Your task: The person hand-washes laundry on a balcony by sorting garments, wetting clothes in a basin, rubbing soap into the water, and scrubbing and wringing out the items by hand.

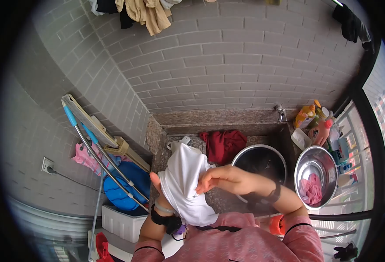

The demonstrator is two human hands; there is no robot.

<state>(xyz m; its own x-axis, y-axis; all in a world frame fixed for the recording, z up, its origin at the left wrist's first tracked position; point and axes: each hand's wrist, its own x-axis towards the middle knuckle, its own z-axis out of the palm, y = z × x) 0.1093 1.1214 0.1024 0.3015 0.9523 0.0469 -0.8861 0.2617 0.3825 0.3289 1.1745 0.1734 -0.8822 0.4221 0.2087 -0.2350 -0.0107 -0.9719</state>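
Observation:
A white cloth hangs over my left hand, hiding most of it; only part shows at the cloth's left edge, so its grip is unclear. My right hand has its fingers bent together at the cloth's right side, pinching the fabric. Behind the cloth, a dark red cloth lies on the stone counter. Just right of it stands a metal basin with dark contents, partly covered by my right forearm.
A steel bowl holding a pink cloth is at the right, below several bottles. A tap juts from the back wall. Mop handles and a blue bucket stand left.

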